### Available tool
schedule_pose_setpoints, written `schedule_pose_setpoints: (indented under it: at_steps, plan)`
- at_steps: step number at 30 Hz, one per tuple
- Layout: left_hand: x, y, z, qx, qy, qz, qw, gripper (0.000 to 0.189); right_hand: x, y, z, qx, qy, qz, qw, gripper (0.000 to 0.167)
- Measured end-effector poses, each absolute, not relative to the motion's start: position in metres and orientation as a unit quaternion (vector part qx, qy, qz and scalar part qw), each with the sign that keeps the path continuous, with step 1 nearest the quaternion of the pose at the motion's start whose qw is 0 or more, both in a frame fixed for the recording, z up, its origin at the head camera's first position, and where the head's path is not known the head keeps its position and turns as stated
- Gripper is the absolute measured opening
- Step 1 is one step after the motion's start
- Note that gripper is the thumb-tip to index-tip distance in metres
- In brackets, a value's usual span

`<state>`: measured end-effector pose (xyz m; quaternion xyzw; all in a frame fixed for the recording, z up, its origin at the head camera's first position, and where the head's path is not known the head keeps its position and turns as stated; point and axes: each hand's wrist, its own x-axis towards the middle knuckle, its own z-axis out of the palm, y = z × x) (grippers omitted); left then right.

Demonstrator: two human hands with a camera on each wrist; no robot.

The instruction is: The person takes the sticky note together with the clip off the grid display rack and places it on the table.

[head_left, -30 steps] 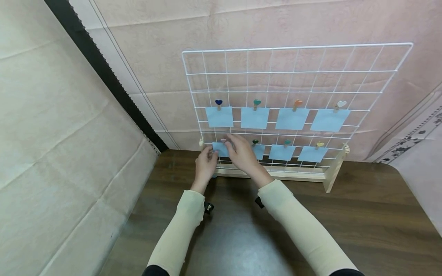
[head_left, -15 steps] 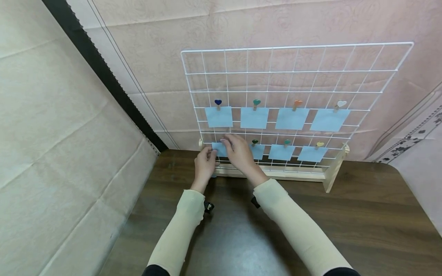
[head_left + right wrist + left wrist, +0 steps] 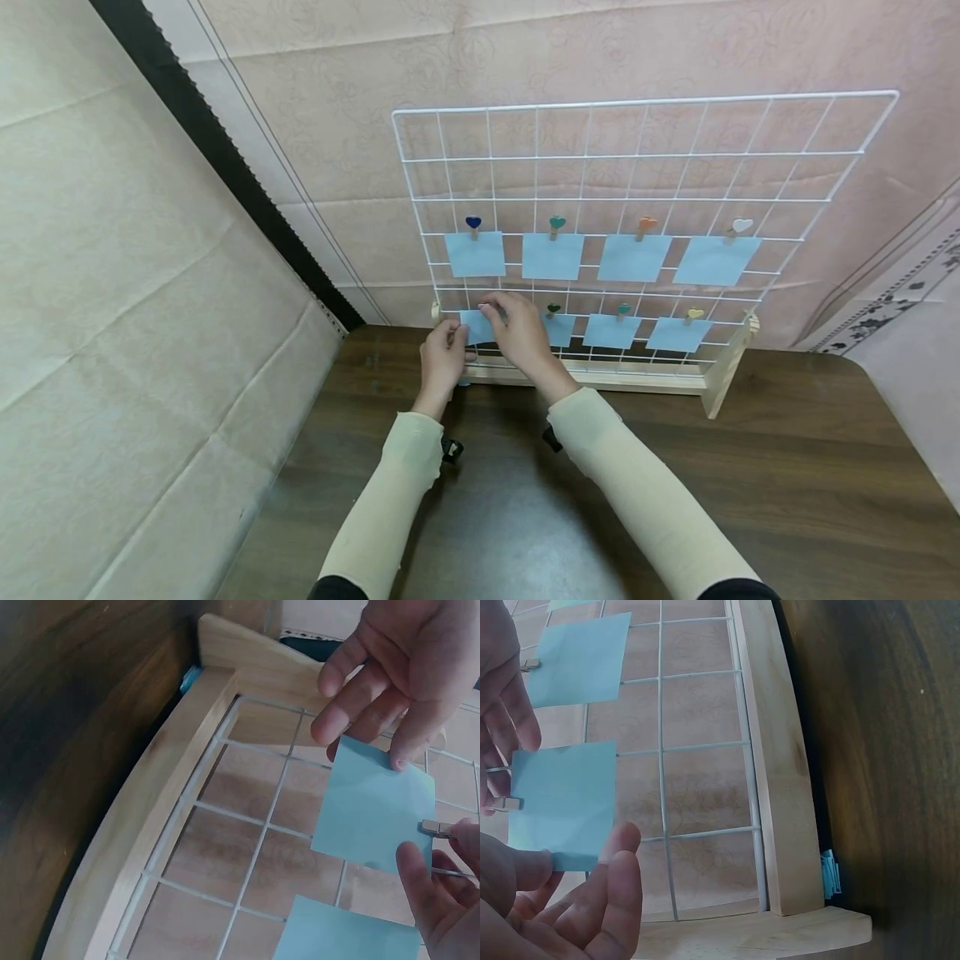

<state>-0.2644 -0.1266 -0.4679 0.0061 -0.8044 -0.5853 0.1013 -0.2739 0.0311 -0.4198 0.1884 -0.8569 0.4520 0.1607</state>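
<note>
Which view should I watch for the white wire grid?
The head view: it shows the grid nearly whole, with the left hand, right hand and blue notes covering parts. Both wrist views show only its lower-left section, closer, cut off by the frame.

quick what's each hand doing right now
Left hand: holding the edge of the lower-left blue card.
Right hand: pinching the wooden clip on that card.

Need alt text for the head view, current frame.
A person's left grip pinches the left edge of a blue note at a white wire grid; the right grip is at the note's top. Seven more blue notes hang from heart-topped clips. The grid has a wooden base on a brown table.
</note>
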Motion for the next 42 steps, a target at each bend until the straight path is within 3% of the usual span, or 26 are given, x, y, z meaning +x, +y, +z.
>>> schedule_pose_setpoints:
  at_steps: [18,28,42]
  plan:
    - [-0.265,-0.125,-0.469,0.0,-0.819,-0.562,0.12,0.025,-0.275,0.031,-0.413,0.168,-0.843,0.484,0.162,0.027]
    - [-0.263,-0.126,-0.472,-0.002,-0.825,-0.551,0.127,0.023,-0.268,0.041,-0.411,0.173,-0.839,0.501,0.121,0.029]
    - [-0.258,-0.129,-0.473,-0.023,-0.836,-0.535,0.122,0.022,-0.259,0.058,-0.415,0.182,-0.833,0.506,0.13,0.025]
